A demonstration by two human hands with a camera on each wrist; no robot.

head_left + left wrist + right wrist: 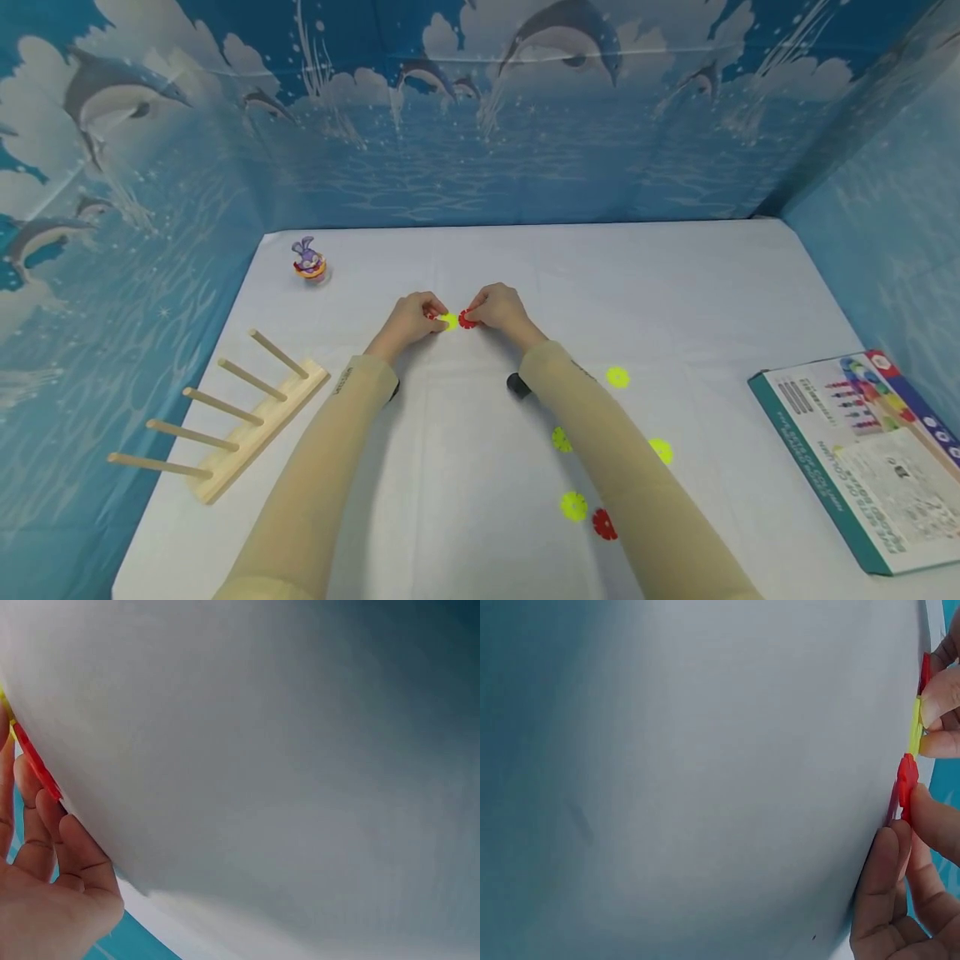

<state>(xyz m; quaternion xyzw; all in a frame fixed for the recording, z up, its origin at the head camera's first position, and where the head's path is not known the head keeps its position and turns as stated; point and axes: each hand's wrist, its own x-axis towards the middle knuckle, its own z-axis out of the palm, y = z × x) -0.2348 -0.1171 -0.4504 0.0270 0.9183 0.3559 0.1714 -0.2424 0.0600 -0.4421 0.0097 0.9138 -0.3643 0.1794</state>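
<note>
Near the table's middle, my left hand [409,323] pinches a yellow interlocking disc [450,321] between thumb and fingers. A red interlocking disc [36,760] sits at the yellow one's left end, partly covered by the left fingers. Facing it, my right hand [502,308] pinches another red interlocking disc [467,319] by its right side. In the right wrist view this red disc [907,780] meets the lower end of the yellow disc [915,726], so the three form a row close over the white tabletop.
Loose yellow discs [618,377] and a red disc [603,524] lie around my right forearm. A wooden peg rack [255,425] stands left, a purple rabbit figurine [309,260] back left. A flat printed box [862,458] lies right. Dolphin-print curtains [480,167] enclose the table.
</note>
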